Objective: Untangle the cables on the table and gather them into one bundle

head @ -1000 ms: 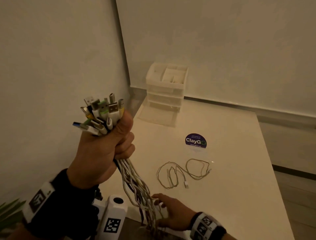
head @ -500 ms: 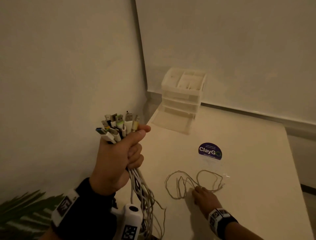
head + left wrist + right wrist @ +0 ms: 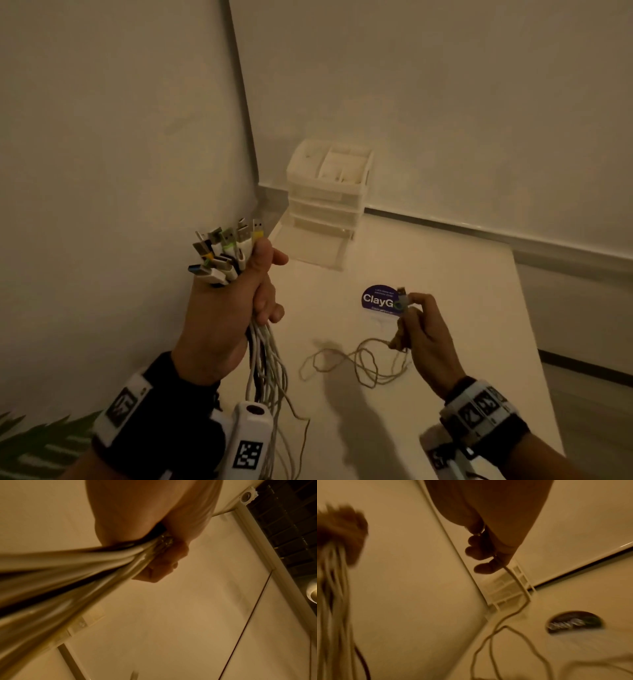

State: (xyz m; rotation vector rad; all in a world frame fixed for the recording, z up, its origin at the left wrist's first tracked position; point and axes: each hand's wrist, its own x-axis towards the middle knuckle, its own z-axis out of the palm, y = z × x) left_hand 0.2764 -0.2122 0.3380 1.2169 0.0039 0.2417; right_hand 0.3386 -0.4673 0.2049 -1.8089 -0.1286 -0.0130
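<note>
Glossy smooth table (image 3: pixel 445 274); translucent plastic drawer unit (image 3: pixel 325 202); metal-tipped plugs (image 3: pixel 226 250).

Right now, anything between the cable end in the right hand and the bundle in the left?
Nothing visible. The right hand pinches the loose cable by its plug; only open air separates it from the bundle gripped by the left hand.
</note>
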